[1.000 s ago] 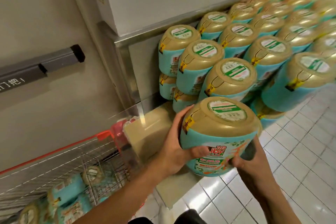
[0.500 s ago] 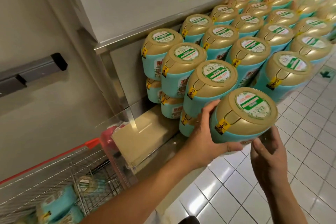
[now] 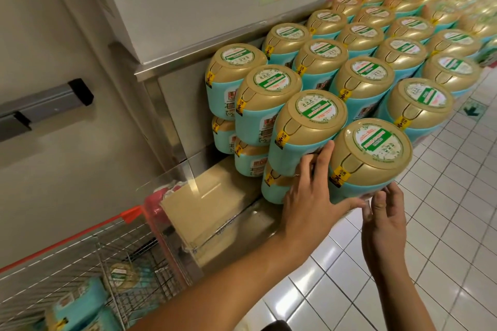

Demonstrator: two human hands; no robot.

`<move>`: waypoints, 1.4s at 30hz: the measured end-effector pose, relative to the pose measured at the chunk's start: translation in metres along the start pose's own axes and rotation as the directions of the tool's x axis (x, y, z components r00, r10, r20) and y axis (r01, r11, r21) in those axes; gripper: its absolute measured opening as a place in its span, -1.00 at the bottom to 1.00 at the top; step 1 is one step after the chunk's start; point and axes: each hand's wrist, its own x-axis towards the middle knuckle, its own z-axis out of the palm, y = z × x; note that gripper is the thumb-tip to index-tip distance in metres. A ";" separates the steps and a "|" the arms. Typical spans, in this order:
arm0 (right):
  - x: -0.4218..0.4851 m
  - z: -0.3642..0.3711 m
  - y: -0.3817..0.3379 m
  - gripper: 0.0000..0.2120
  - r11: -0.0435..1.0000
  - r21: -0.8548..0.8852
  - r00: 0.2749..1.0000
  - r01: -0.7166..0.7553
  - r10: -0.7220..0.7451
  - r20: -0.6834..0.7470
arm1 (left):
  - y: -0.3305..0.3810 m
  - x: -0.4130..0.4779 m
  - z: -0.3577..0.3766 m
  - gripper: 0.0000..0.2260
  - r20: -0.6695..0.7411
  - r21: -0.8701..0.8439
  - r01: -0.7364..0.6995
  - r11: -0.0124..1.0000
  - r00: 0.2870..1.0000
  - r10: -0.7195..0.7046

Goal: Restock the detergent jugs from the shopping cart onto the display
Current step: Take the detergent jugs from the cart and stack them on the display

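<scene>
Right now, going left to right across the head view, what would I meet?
Wire shopping cart with red rim, flat beige cardboard sheet, left hand, gold-capped turquoise detergent jug it touches, green floor arrow.

Both forearms reach forward; left hand (image 3: 312,196) splayed, thumb stretched right; right hand (image 3: 384,212) upright, fingers loosely bent.
</scene>
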 end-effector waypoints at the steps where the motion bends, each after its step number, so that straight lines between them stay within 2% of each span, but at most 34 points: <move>1: -0.001 0.000 0.001 -0.53 1.000 -0.021 1.000 -0.004 0.003 -0.015 | -0.001 0.000 0.000 0.00 -0.003 0.005 -0.005 1.000 1.000 0.005; 4: -0.007 0.004 0.000 -0.52 0.993 -0.121 0.997 -0.006 -0.002 -0.072 | -0.007 -0.003 -0.003 -0.02 0.032 -0.028 -0.006 1.000 0.999 0.006; 8: -0.028 0.006 0.015 -0.70 0.969 -0.245 0.975 -0.042 -0.014 -0.223 | -0.021 -0.014 -0.013 -0.07 0.137 -0.120 0.057 0.991 0.990 -0.041; 12: -0.070 0.023 0.036 -0.79 0.949 -0.286 0.962 -0.133 0.055 -0.267 | -0.047 -0.033 -0.032 -0.34 0.176 -0.172 0.158 0.972 0.976 -0.128; 14: -0.092 0.038 0.044 -0.79 0.939 -0.312 0.975 -0.146 0.083 -0.205 | -0.067 -0.046 -0.047 -0.52 0.161 -0.178 0.195 0.965 0.973 -0.167; 18: -0.124 0.076 0.064 -0.82 0.910 -0.388 0.986 -0.148 0.167 0.014 | -0.114 -0.073 -0.088 -0.79 0.098 -0.240 0.270 0.932 0.962 -0.253; 23: -0.147 0.135 0.080 -0.84 0.890 -0.436 0.938 -0.132 0.254 0.235 | -0.171 -0.119 -0.153 -0.85 -0.005 -0.295 0.405 0.866 0.905 -0.425; 28: -0.168 0.201 0.092 -0.84 0.874 -0.480 0.856 -0.077 0.304 0.418 | -0.212 -0.176 -0.226 -0.90 -0.146 -0.273 0.512 0.815 0.815 -0.561; 33: -0.209 0.271 0.102 -0.86 0.861 -0.508 0.718 -0.028 0.371 0.589 | -0.242 -0.240 -0.294 -0.92 -0.301 -0.299 0.582 0.757 0.695 -0.653; 37: -0.256 0.326 0.117 -0.66 0.827 -0.552 0.572 -0.107 0.506 0.646 | -0.266 -0.300 -0.342 -0.89 -0.409 -0.341 0.637 0.691 0.562 -0.719; 39: -0.279 0.350 0.130 -0.75 0.804 -0.585 0.499 -0.107 0.552 0.668 | -0.279 -0.332 -0.362 -0.90 -0.458 -0.338 0.670 0.661 0.497 -0.737; 42: -0.317 0.385 0.156 -0.87 0.763 -0.641 0.369 -0.087 0.622 0.690 | -0.297 -0.381 -0.387 -0.90 -0.518 -0.382 0.713 0.588 0.361 -0.775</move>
